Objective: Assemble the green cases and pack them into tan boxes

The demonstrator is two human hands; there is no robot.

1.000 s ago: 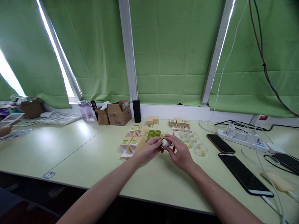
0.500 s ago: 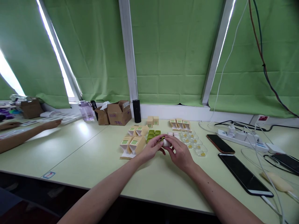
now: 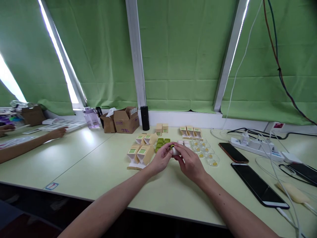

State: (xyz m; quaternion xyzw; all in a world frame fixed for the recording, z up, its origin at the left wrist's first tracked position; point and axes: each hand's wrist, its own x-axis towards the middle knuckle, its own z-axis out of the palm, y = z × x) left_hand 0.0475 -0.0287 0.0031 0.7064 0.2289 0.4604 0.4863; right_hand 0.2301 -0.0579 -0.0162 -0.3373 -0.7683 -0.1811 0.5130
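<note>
Between my two hands is a small rounded piece, white with a green-and-dark end [image 3: 175, 151]; fingers cover much of it. My left hand [image 3: 161, 159] pinches its green end, and my right hand [image 3: 190, 162] grips the white part. Just behind my left hand sit several small green square cups [image 3: 160, 142]. To the left stand several open tan cartons [image 3: 141, 152] with green labels. Past my right hand lie several clear plastic cups [image 3: 209, 155] with yellow centres, and small white pieces [image 3: 183, 142] lie near my fingers.
Further back are two tan boxes [image 3: 161, 128], more open cartons [image 3: 190, 132], a black cylinder [image 3: 145, 118] and cardboard boxes [image 3: 126, 120]. Phones [image 3: 259, 185], cables and a power strip [image 3: 257, 147] lie on the right. Another person's arm [image 3: 32, 143] reaches in at the left.
My fingers have shifted slightly around the small white piece, which stays between both hands. At the left, the other person's hands have moved a little.
</note>
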